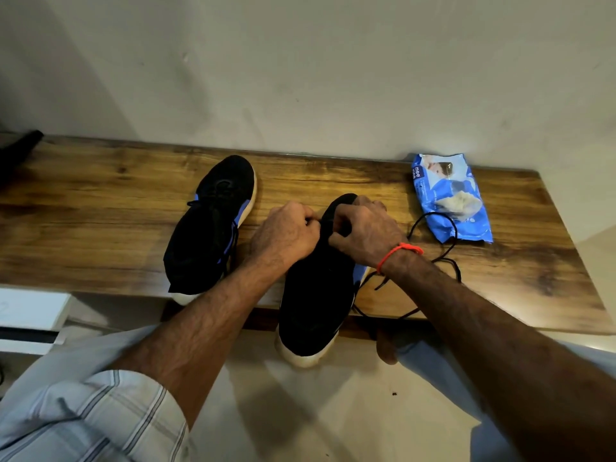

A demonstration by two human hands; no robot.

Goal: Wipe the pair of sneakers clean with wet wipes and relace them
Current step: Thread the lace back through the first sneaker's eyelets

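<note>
Two black sneakers with blue accents and white soles lie on a wooden bench (100,208). The left sneaker (210,228) has its lace in place. The right sneaker (316,295) hangs over the bench's front edge. My left hand (286,235) and my right hand (363,235) meet over its front part, fingers curled and pinching its black lace (446,258). The loose lace loops away to the right across the bench. A blue wet-wipes pack (451,198) lies at the right back.
A pale wall rises right behind the bench. A dark object (16,155) sits at the bench's far left end. A white piece of furniture (30,315) stands low on the left. Pale floor lies below the bench.
</note>
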